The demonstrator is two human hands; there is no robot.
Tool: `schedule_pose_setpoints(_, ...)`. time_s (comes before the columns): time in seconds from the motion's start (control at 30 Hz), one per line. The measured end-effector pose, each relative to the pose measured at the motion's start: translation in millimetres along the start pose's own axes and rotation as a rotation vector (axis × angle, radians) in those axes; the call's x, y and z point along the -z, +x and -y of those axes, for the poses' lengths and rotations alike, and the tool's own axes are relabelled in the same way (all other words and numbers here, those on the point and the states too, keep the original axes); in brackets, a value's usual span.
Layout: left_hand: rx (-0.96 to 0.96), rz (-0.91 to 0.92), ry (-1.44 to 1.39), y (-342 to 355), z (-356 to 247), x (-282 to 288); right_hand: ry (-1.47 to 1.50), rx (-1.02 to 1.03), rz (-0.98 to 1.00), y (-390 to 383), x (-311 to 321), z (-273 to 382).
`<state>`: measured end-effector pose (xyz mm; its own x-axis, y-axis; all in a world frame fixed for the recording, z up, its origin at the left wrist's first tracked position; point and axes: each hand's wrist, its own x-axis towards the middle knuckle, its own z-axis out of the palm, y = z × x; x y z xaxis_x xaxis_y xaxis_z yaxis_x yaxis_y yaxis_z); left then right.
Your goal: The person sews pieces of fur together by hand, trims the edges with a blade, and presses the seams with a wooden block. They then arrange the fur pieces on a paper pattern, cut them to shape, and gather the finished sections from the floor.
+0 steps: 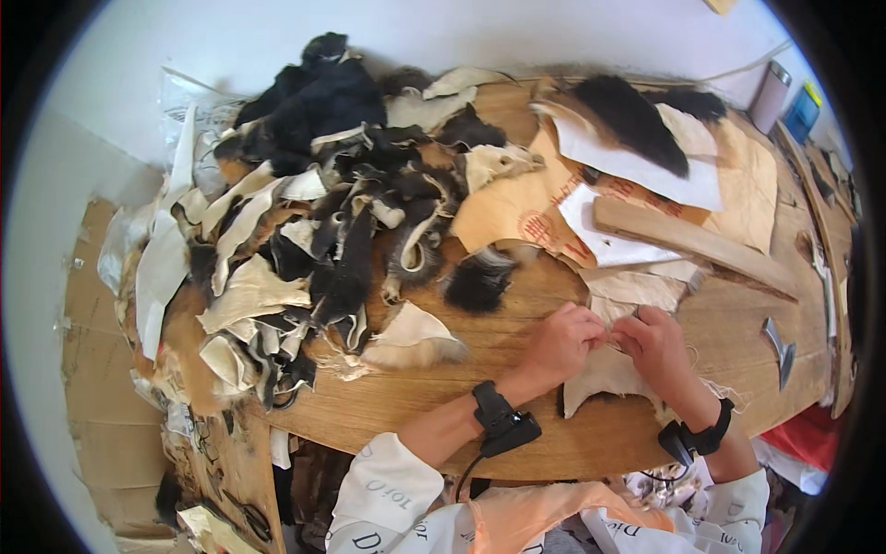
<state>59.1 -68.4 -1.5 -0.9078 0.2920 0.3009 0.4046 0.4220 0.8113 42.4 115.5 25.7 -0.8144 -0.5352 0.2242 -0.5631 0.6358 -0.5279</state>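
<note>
My left hand (565,343) and my right hand (657,343) meet fingertip to fingertip at the near right of the table. Both are closed in a pinch; whatever sits between the fingers is too small or hidden to name. Just beneath them a pale piece of hide (604,380) lies skin side up, with dark fur at its lower left edge. Another pale hide piece (637,288) is right behind my fingers; I cannot tell whether the two are joined. Thin loose threads (715,386) trail beside my right wrist.
A large heap of black, brown and cream fur scraps (346,212) covers the table's left. Behind my hands are a wooden bar (692,245), white paper (581,217) and brown printed paper (508,217). A dark metal tool (781,351) lies right; two bottles (771,97) stand far right.
</note>
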Motion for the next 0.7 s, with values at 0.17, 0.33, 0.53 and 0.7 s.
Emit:
schedule_pose_setpoints(0.17,0.041,-0.059,-0.038,-3.6,-1.3,-6.0,-0.078,0.083,-0.019,5.3,0.0,17.1)
schedule_pose_setpoints(0.33,0.036,-0.053,0.0,-0.9,2.5,-6.3,-0.156,0.099,0.106,10.9,0.5,13.3)
schedule_pose_setpoints(0.53,0.041,-0.087,-0.009,3.1,1.4,-9.1,-0.153,0.242,0.158,8.4,4.8,6.9)
schedule_pose_setpoints(0.7,0.014,-0.101,0.055,6.1,5.7,-10.8,-0.269,0.239,0.177,3.5,-1.7,8.9)
